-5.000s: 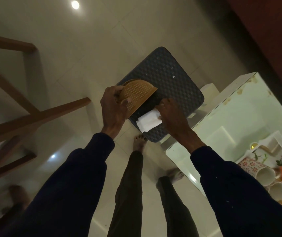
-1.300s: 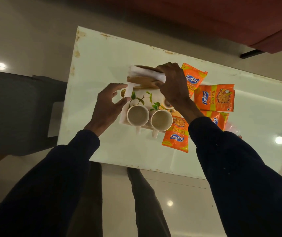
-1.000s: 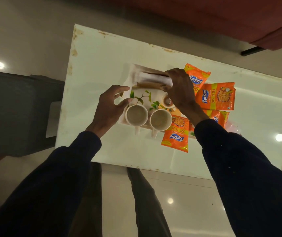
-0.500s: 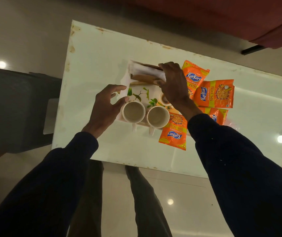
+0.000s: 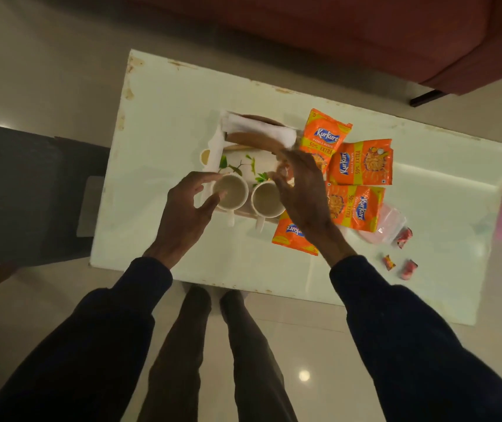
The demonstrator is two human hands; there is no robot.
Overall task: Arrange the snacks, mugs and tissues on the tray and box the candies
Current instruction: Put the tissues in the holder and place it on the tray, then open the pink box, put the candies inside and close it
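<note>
**Pale glass table, tray half laid, snacks and candies waiting**

Over the table's [image 5: 164,117] near edge I hold both hands loose and empty. My left hand [image 5: 186,208] is spread beside the left mug [image 5: 230,191]. My right hand [image 5: 301,190], blurred, has its fingers straight above the right mug [image 5: 266,197].

Toward the near right corner, three wrapped candies [image 5: 389,262] lie loose beside a clear plastic container [image 5: 391,222]. They look tiny, light and crinkly, so each wants a fingertip pinch.

Both mugs stand at the tray's [image 5: 214,147] near edge, handles poking toward me. They are glazed and stiff and would likely chip, so I would grip them by handle or rim.

Four orange snack packets [image 5: 361,162] fan out from the tray's right side, one partly under my wrist. The puffed foil is probably light and slippery, best pinched at a sealed edge.

At the tray's far edge, soft white tissues [image 5: 259,129] sit folded in a curved brown holder [image 5: 252,140]. Beyond the table's far edge stands a red sofa [image 5: 365,32].
</note>
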